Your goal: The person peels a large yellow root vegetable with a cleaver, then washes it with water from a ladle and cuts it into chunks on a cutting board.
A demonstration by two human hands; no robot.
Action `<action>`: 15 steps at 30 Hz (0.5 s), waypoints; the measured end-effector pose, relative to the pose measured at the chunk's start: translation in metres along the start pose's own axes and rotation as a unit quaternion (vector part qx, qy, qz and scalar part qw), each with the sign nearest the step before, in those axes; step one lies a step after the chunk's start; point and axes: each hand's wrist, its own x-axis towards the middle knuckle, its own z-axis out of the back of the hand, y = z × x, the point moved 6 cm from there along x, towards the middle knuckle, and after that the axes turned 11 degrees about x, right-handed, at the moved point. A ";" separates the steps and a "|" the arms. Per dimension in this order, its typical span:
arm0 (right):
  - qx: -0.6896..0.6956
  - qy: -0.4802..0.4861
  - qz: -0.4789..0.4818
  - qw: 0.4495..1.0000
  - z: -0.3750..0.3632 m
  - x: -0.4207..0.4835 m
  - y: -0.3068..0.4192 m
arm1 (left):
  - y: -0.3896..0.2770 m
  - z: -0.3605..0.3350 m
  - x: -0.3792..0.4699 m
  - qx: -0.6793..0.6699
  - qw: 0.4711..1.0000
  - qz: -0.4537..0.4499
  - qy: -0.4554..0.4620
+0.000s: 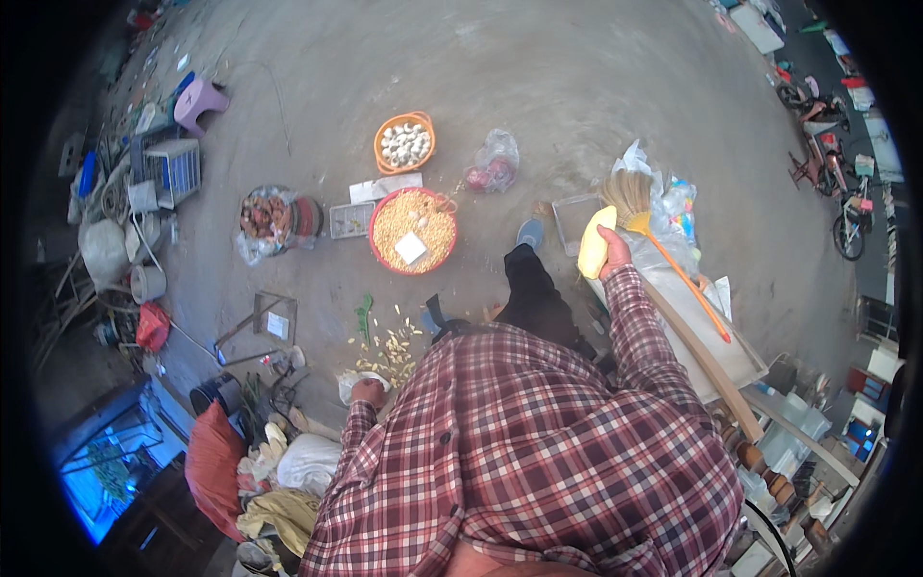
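My right hand (617,251) grips a pale yellow, oblong object (595,242) out to the right, beside a straw broom (627,198) with an orange handle. My left hand (369,391) is low on the left, closed around the rim of a whitish bowl or bag (351,386); its fingers are partly hidden. Near it, yellow pieces (393,350) and a green leaf (363,317) lie scattered on the ground. Farther forward stands a red basin (372,249) full of yellow kernels, with a white block (410,248) on top.
An orange basket (378,155) holds white round items. Left of the red basin are a grey tray (352,220) and a container of reddish-brown pieces (265,216). A wooden plank (703,360) lies at my right. Sacks (214,461) and clutter crowd the lower left.
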 end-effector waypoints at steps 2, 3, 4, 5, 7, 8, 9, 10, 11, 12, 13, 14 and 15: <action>0.039 0.063 -0.016 0.997 -0.021 -0.007 -0.005 | -0.015 0.017 0.004 0.018 1.000 -0.011 -0.005; 0.060 0.067 -0.031 0.995 -0.030 -0.012 -0.009 | -0.023 0.027 0.006 0.030 0.999 -0.018 -0.008; 0.095 0.097 -0.046 0.990 -0.043 -0.017 -0.012 | -0.030 0.037 0.008 0.042 0.999 -0.025 -0.009; 0.110 0.134 -0.035 0.984 -0.057 -0.024 -0.013 | -0.039 0.046 0.011 0.054 0.998 -0.033 -0.011; 0.158 0.221 -0.011 0.962 -0.089 -0.038 -0.005 | -0.058 0.064 0.016 0.079 0.996 -0.050 -0.014; 0.182 0.252 -0.031 0.950 -0.103 -0.044 -0.005 | -0.069 0.074 0.022 0.093 0.994 -0.060 -0.013; 0.190 0.235 -0.019 0.953 -0.111 -0.047 -0.003 | -0.084 0.081 0.025 0.107 0.992 -0.073 -0.012; 0.200 0.254 -0.009 0.946 -0.120 -0.053 0.004 | -0.101 0.088 0.028 0.121 0.989 -0.086 -0.010; 0.214 0.298 -0.005 0.930 -0.128 -0.059 0.015 | -0.122 0.095 0.028 0.136 0.985 -0.102 -0.011; 0.219 0.299 -0.018 0.928 -0.132 -0.063 0.024 | -0.141 0.101 0.030 0.148 0.982 -0.116 -0.012; 0.230 0.267 0.017 0.936 -0.129 -0.061 0.037 | -0.169 0.106 0.027 0.162 0.978 -0.127 -0.012; 0.234 0.220 0.039 0.946 -0.120 -0.057 0.056 | -0.195 0.108 0.026 0.176 0.975 -0.139 -0.009; 0.239 0.212 0.043 0.946 -0.113 -0.053 0.073 | -0.223 0.110 0.025 0.189 0.971 -0.149 -0.007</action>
